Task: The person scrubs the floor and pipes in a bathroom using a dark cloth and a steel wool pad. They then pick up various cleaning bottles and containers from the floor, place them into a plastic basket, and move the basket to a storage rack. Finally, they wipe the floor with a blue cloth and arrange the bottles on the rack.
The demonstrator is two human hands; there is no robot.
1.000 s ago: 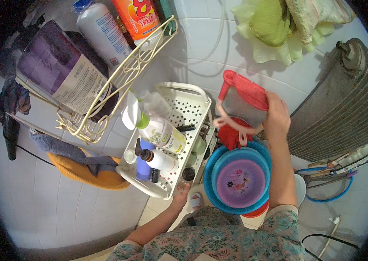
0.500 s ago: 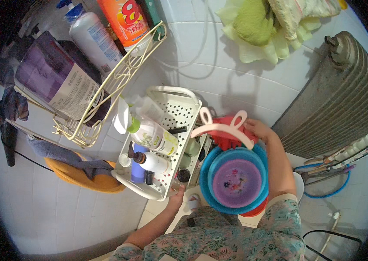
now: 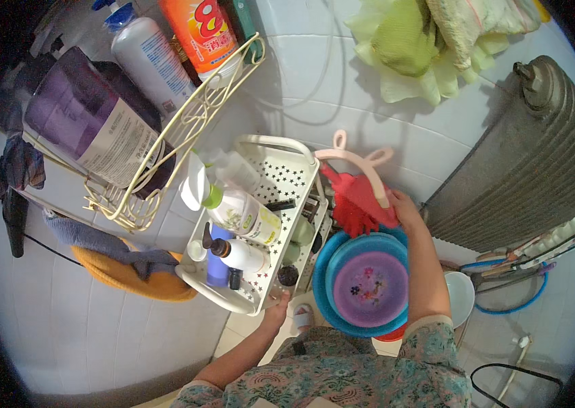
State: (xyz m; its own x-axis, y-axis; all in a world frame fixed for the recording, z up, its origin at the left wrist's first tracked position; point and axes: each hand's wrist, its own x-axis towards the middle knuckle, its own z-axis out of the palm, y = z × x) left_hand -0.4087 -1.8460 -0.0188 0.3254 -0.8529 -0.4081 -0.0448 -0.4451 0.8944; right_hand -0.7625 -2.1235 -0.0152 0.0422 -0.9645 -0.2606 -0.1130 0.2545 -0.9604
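Red rubber gloves (image 3: 355, 202) hang above a stack of basins, bunched at their right end in my right hand (image 3: 407, 209), whose fingers are closed on them. Against the gloves rests a pale pink curved piece (image 3: 362, 165) with two ear-like loops, tilted down to the right; whether my fingers also hold it I cannot tell. My left hand (image 3: 276, 309) is closed on the near corner of a white shelf cart (image 3: 252, 304). On its star-punched top stand a white pump bottle with a green collar (image 3: 243, 212), a smaller white pump bottle (image 3: 243, 256) and a blue bottle (image 3: 219, 265).
Below my right hand sit nested blue basins (image 3: 323, 272) and a purple basin (image 3: 369, 289). A grey ribbed radiator (image 3: 526, 163) leans at the right. A cream wire rack (image 3: 178, 136) with bottles juts out at upper left. A grey-and-yellow towel (image 3: 114, 258) hangs below it.
My right hand has moved slightly right and down. The pink piece has risen and tilted, and more of the red gloves shows. My left hand stays on the cart.
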